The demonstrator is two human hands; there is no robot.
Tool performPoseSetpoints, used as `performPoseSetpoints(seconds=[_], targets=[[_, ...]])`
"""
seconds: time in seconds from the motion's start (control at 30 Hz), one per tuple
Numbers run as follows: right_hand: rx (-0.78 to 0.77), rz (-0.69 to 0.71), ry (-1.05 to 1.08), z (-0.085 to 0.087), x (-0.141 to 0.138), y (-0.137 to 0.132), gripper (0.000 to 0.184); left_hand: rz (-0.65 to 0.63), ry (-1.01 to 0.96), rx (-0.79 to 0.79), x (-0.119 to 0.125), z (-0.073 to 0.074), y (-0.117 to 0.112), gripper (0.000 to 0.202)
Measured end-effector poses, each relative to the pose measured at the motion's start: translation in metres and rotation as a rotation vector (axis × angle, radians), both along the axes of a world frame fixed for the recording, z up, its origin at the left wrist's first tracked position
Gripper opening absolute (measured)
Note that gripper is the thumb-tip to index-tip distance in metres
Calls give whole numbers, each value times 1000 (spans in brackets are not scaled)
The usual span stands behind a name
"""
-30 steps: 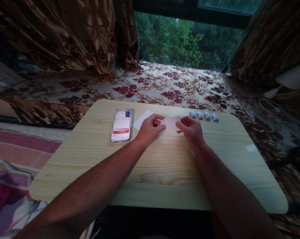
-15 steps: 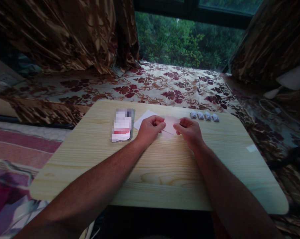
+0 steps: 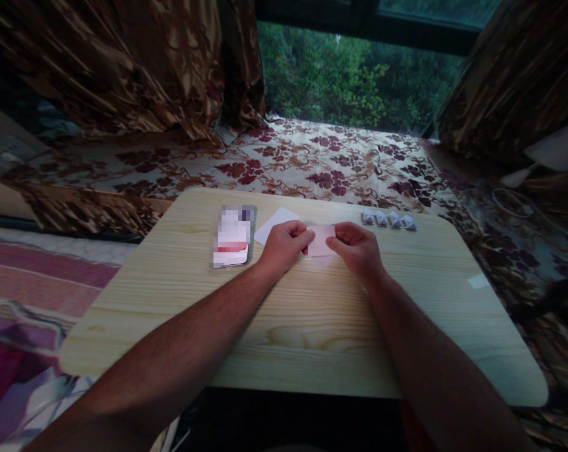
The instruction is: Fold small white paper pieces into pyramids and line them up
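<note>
A small square of pale pinkish paper [image 3: 321,241] is pinched between my two hands above the table. My left hand [image 3: 288,245] grips its left edge, thumb on top. On the opposite edge, my right hand [image 3: 356,243] holds it the same way, fingers curled behind. A pointed corner of paper shows below the square's lower edge; whether it belongs to the same sheet I cannot tell. Partly behind my left hand lies a white sheet of paper [image 3: 275,225] on the table.
A phone [image 3: 233,242] with a blurred screen lies left of my hands on the wooden table [image 3: 312,339]. Several small folded paper pieces [image 3: 388,220] stand in a row at the back right. A whitish scrap [image 3: 477,280] sits near the right edge.
The paper between my hands has levelled out, its lower edge now straighter. Both hands stay in nearly the same place, still pinching it.
</note>
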State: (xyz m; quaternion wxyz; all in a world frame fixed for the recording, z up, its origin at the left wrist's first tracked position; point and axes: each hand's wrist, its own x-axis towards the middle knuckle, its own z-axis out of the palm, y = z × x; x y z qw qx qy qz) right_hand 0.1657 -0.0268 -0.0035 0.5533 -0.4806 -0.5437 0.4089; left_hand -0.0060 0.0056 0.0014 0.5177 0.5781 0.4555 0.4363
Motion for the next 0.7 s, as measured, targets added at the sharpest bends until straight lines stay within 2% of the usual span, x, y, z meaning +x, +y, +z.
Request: performPoseSetpoints(seconds=[0.13,0.3,0.43,0.57,0.7], targets=[[-21,81,4,7,1,-4,26,-18,-5,-9,-1,-1,1,20],[20,110,-60,14,2,-7,19,-33,-30,-24,0,0,2,18],[-7,122,-49,9,2,-4,15,-43,-61,-25,1,1,0,21],[-44,117,7,3,2,-1,21,-57,-52,-12,2,3,-2,21],[-45,151,-47,3,3,1,25,-65,-71,-1,2,4,-4,19]])
